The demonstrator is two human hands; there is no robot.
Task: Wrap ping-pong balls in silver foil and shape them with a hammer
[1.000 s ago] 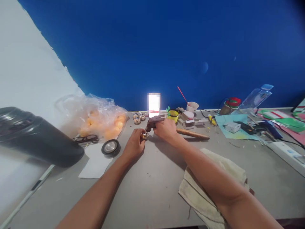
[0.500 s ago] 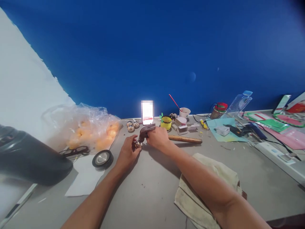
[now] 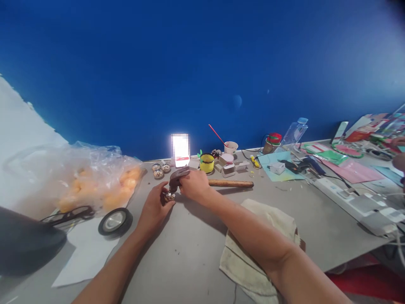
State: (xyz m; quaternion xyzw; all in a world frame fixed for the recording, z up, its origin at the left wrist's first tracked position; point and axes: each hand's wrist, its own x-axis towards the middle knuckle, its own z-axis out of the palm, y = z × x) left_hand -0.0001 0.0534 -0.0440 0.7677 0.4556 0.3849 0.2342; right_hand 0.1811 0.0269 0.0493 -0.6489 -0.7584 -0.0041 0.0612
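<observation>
My left hand (image 3: 155, 206) is closed round a small shiny metallic ball (image 3: 170, 196) on the grey table, thumb in front and fingers behind. My right hand (image 3: 194, 185) grips a hammer (image 3: 232, 184) close up by its dark metal head. The wooden handle points right, lying low over the tabletop. The hammer's head is just above the ball; I cannot tell whether they touch. Several similar shiny balls (image 3: 158, 173) sit beyond my left hand, near a brightly lit phone screen (image 3: 181, 150).
A folded cloth (image 3: 247, 253) lies under my right forearm. Left are a black round lid (image 3: 114, 222), eyeglasses (image 3: 68, 214) and a plastic bag (image 3: 95, 158) of orange things. A yellow cup (image 3: 207, 164) stands behind; a power strip (image 3: 335, 200) lies right. Another person's hand (image 3: 399, 160) shows far right.
The view has turned to the right, so everything sits further left, and another person's hand now shows at the right edge. Both hands keep their holds on the ball and the hammer.
</observation>
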